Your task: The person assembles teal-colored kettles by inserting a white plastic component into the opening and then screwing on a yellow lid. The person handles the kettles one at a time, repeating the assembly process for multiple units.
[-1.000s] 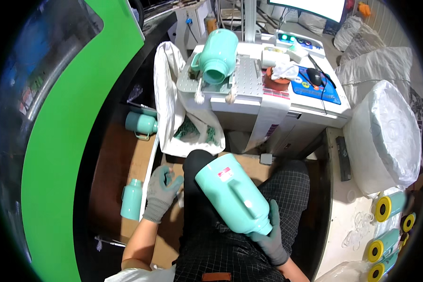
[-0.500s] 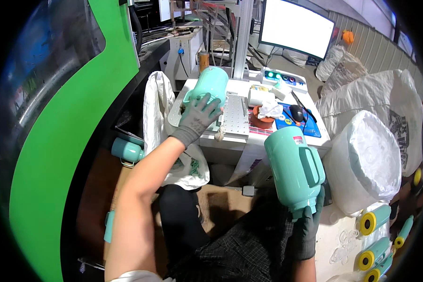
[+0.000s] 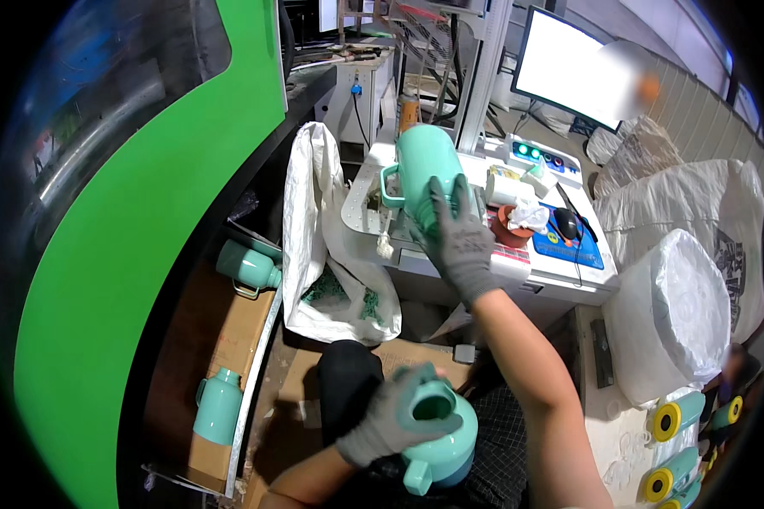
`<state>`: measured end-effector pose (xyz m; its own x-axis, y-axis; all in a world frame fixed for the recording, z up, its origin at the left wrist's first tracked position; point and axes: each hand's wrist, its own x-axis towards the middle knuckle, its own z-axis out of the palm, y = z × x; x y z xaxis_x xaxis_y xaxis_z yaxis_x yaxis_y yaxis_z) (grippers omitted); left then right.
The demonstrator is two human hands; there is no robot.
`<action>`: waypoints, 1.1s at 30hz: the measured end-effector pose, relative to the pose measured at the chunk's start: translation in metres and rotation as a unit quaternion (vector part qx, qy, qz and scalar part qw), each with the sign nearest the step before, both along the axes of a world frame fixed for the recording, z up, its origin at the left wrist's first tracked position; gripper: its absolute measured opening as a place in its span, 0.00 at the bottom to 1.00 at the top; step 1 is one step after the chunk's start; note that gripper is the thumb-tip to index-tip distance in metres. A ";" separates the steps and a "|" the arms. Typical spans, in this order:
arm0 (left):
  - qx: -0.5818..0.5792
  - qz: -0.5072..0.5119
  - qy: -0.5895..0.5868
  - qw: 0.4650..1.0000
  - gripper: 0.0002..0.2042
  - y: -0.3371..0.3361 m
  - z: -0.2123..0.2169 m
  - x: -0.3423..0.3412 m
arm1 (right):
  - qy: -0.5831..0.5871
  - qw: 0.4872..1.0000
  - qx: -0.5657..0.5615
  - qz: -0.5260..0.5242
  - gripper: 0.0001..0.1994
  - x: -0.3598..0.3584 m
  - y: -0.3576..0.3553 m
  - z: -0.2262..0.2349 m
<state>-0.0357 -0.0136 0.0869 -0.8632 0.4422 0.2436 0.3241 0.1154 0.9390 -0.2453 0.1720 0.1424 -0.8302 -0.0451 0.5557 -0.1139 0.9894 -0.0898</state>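
At my lap, my left hand (image 3: 389,417) in a grey glove is closed around the neck of a mint-green plastic jug (image 3: 452,450). The jug's open mouth faces up toward me. Farther off, my right hand (image 3: 460,237), gloved too, has its fingers around the neck end of a second mint-green jug (image 3: 429,161). That one is tilted above the white work table, its base away from me and its handle on the left side. Beneath it a perforated metal plate (image 3: 358,214) shows in part.
A white woven sack (image 3: 304,212) with green scraps stands left of the table. Two jugs (image 3: 219,407) lie in a box by the green machine panel (image 3: 102,280). A monitor (image 3: 573,68), mouse (image 3: 565,222) and lined white bin (image 3: 654,331) are on the right.
My left hand has left the jug at the table and now grips one at my lap. My right hand has moved from the jug at lower right to the one at the table.
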 end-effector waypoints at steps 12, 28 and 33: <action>-0.087 -0.057 0.090 0.990 0.32 -0.015 0.000 0.004 | -0.100 0.990 0.096 -0.036 0.40 -0.067 -0.050 -0.002; 0.046 -0.103 -0.149 0.982 0.39 -0.010 -0.024 -0.008 | 0.165 0.976 -0.126 0.073 0.32 0.199 0.071 -0.094; -0.022 -0.146 -0.116 0.982 0.36 -0.030 -0.044 -0.038 | 0.040 0.936 -0.189 -0.294 0.30 0.432 0.163 -0.114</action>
